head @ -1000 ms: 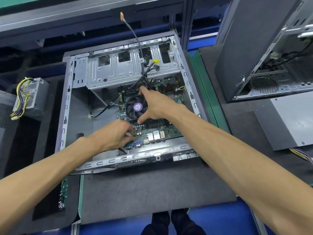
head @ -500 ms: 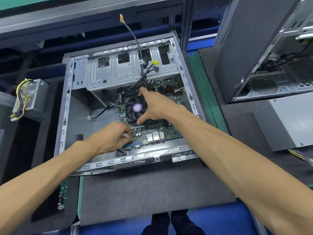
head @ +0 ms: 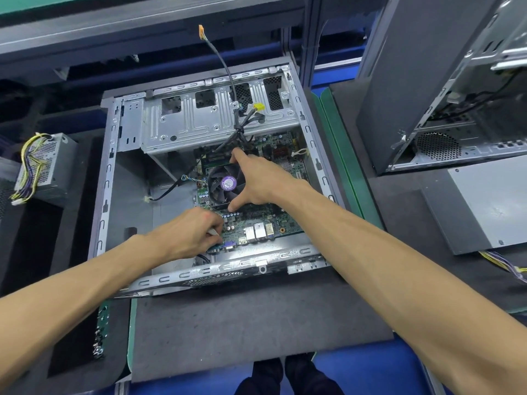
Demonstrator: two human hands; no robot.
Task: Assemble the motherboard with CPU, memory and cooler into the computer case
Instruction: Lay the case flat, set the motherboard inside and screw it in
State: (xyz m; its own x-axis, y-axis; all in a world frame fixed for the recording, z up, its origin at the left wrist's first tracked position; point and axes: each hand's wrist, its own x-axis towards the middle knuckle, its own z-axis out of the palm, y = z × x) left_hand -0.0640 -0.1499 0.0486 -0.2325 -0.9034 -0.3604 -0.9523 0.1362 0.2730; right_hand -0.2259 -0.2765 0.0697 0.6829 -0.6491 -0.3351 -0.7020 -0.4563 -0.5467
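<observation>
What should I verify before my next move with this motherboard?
1. Right hand grip spanning cooler fan, thumb to forefinger: ok.
2. Left hand curled at motherboard near-left corner; what it pinches: cannot tell.
3. Motherboard within computer case walls: ok.
4. Motherboard flat on its mounts: cannot tell.
5. Cable bundle clear of motherboard: not ok, it drapes over the far edge.
6. VGA port facing near wall: ok.

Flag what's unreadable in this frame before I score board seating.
Head view only:
- Motherboard far edge: under the drive cage.
- Item in left hand's grip: pale sliver, too small.
- Cooler fan right side: behind right hand.
- Second case: cut off by right edge.
</observation>
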